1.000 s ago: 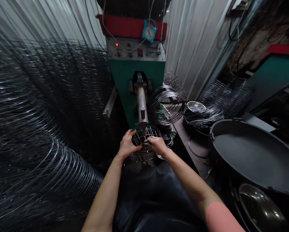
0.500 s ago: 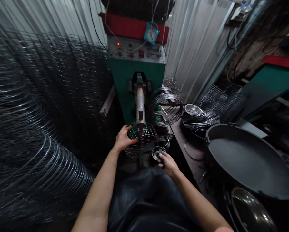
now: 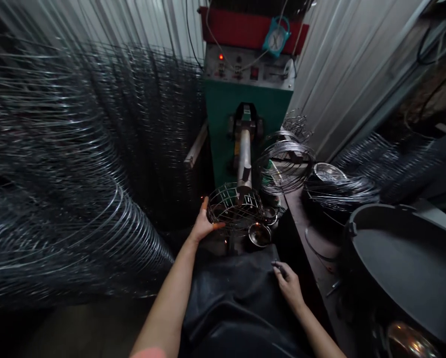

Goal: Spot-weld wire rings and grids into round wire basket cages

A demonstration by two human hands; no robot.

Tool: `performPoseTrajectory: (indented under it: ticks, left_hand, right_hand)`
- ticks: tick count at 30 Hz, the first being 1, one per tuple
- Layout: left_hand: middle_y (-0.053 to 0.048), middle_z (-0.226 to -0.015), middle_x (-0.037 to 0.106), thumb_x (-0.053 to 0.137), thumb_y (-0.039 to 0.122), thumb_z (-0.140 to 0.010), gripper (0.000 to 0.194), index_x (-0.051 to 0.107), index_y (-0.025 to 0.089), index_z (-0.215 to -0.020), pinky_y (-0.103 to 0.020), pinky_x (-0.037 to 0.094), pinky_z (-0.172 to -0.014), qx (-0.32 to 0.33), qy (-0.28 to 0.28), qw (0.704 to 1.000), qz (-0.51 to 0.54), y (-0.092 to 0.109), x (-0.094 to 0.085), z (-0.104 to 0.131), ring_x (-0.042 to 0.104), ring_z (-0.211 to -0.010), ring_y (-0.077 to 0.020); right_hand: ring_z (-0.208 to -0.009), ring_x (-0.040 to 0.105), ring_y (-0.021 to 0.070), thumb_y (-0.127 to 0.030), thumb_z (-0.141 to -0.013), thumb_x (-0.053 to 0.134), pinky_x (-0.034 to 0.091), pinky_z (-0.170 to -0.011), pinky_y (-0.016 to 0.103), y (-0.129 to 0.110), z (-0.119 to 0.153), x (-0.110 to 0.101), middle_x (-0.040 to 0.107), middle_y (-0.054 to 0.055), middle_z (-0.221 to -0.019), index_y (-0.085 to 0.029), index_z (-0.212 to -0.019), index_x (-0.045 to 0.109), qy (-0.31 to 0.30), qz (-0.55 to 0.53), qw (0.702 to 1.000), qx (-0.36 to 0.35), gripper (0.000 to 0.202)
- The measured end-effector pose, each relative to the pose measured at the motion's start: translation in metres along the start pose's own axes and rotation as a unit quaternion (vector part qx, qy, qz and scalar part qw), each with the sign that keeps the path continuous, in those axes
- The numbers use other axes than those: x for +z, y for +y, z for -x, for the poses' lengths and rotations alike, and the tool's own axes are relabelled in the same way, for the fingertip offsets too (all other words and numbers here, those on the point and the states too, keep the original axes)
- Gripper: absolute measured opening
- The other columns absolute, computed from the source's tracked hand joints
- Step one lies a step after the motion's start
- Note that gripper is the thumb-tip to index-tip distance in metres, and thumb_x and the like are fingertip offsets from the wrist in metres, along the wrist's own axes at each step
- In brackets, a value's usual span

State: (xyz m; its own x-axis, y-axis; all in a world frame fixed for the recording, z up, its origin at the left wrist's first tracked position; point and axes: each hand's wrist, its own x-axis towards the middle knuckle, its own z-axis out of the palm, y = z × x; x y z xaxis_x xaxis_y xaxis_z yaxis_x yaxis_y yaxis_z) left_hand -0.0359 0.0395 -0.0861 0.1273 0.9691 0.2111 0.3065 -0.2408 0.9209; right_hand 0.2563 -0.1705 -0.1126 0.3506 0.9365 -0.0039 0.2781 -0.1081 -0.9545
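Note:
My left hand [image 3: 204, 223] grips the left rim of a round wire basket [image 3: 230, 214], thumb and fingers hooked round its side. The basket sits under the tip of the metal arm [image 3: 244, 159] of a green machine [image 3: 223, 112]. Small orange sparks glow near the basket and my left fingers. Below right of the basket is a small shiny metal bowl [image 3: 259, 234]. My right hand [image 3: 289, 284] is over the dark apron [image 3: 241, 288], apart from the bowl. Its fingertips are pinched, with a small dark piece at their ends that is too small to name.
Tall stacks of wire rings [image 3: 92, 149] fill the left side. Right of the machine arm hangs a wire coil [image 3: 286, 161]. More wire hoops [image 3: 342, 189] lie on the bench beside a large dark oval tub [image 3: 405, 268]. A blue clock [image 3: 276, 37] hangs on the machine.
My right hand has left the small bowl and drawn back toward the apron. Sparks have appeared round the basket, still held by my left hand. The view has turned left.

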Motion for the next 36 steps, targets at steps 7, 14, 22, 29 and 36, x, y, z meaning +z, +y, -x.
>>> performPoseTrajectory:
  ticks: [7,14,22,29,36]
  left_hand:
    - [-0.016,-0.137,0.041,0.080,0.046,-0.058,0.098,0.027,0.016,-0.135,-0.039,0.033,-0.107,0.003,0.071,0.997,0.026,0.013,-0.003,0.007,0.042,-0.128,-0.0250]
    - [-0.016,-0.138,0.040,0.083,0.037,-0.049,0.093,0.038,0.017,-0.128,-0.047,0.031,-0.108,0.117,-0.065,0.973,-0.189,0.075,-0.025,0.047,0.036,-0.130,-0.0334]
    - [-0.019,-0.139,0.038,0.079,0.025,-0.048,0.086,0.043,0.013,-0.125,-0.053,0.027,-0.110,0.139,-0.134,0.930,-0.313,0.118,-0.010,0.055,0.033,-0.131,-0.0385]
    - [-0.017,-0.141,0.038,0.077,0.029,-0.050,0.084,0.042,0.015,-0.125,-0.052,0.027,-0.110,0.130,-0.138,0.933,-0.306,0.112,-0.010,0.049,0.032,-0.132,-0.0377]
    - [-0.016,-0.142,0.038,0.077,0.028,-0.050,0.085,0.042,0.018,-0.127,-0.051,0.031,-0.108,0.119,-0.146,0.935,-0.300,0.106,-0.007,0.039,0.032,-0.133,-0.0365]
  right_hand:
    - [-0.084,0.064,0.0257,-0.037,-0.071,0.060,0.049,-0.078,0.038,-0.044,-0.007,-0.007,0.070,0.007,-0.086,-0.022,-0.089,0.069,-0.134,0.088,0.987,0.015,0.025]
    - [-0.075,0.060,0.0161,-0.025,-0.074,0.058,0.045,-0.072,0.026,-0.177,-0.041,0.022,0.068,0.001,-0.078,-0.016,-0.089,0.071,-0.395,0.023,0.918,-0.006,0.022]
    - [-0.072,0.060,0.0150,-0.012,-0.078,0.061,0.041,-0.066,0.023,-0.171,-0.058,0.082,0.068,0.003,-0.076,-0.015,-0.079,0.070,-0.228,0.260,0.924,-0.165,0.010]
    - [-0.083,0.063,0.0158,-0.019,-0.085,0.060,0.045,-0.073,0.024,-0.163,-0.053,0.070,0.068,0.006,-0.089,-0.016,-0.096,0.068,-0.293,0.239,0.888,-0.263,0.014]
    - [-0.088,0.063,0.0167,-0.011,-0.079,0.063,0.047,-0.077,0.025,-0.151,-0.060,0.074,0.067,0.006,-0.092,-0.017,-0.097,0.066,-0.265,0.264,0.879,-0.296,0.019]
